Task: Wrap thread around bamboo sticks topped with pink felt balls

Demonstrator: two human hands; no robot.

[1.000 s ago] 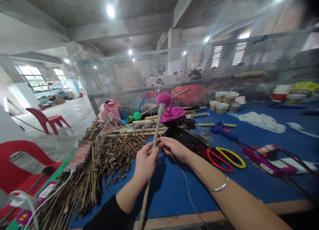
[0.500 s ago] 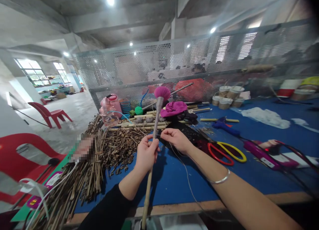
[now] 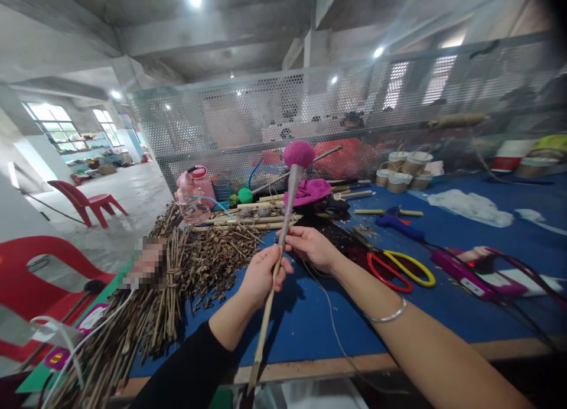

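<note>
My left hand is closed around a bamboo stick that slants up and away from me. A round magenta cloth-covered head tops the stick, and grey wrapping tapers down from it to my fingers. Just above that grip, my right hand pinches at the lower end of the wrapping. A thin grey cord trails from below the right hand over the blue table to its front edge. The exact spot where the fingers hold the cord is hidden.
Dried twigs and loose dry pieces cover the left side. To the right lie red-and-yellow-handled scissors, a blue glue gun and a purple power strip. Magenta cloth and bamboo sticks lie behind; a mesh panel borders the back.
The stick's head has tipped right and slightly up. My left hand has shifted a little lower on the stick, and my right fingers have closed in against it.
</note>
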